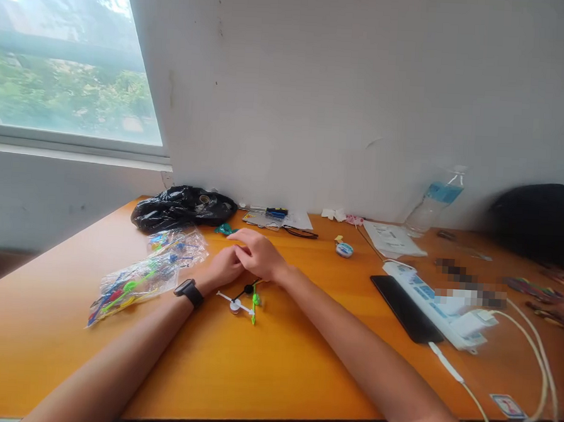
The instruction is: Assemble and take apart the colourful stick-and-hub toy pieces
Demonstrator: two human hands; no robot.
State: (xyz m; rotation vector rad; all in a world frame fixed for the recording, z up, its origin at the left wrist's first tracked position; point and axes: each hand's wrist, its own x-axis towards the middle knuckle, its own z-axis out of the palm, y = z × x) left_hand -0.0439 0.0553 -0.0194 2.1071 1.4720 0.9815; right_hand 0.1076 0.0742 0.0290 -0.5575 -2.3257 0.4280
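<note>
My left hand [223,268], with a black watch on its wrist, meets my right hand [259,254] over the middle of the orange table [273,374]. Both hands are curled with the fingers pressed together; what they hold between them is hidden. Just in front of them lies a small model of sticks and balls [242,300], with a black ball, a white ball and green pieces. To the left lie clear plastic bags of coloured pieces [139,282], close to my left wrist.
A black plastic bag [182,209] lies at the back left by the wall. A black phone [405,309], a white power strip [440,304] with cables and a water bottle [433,203] are on the right. Another person's hand [563,311] shows at the right edge.
</note>
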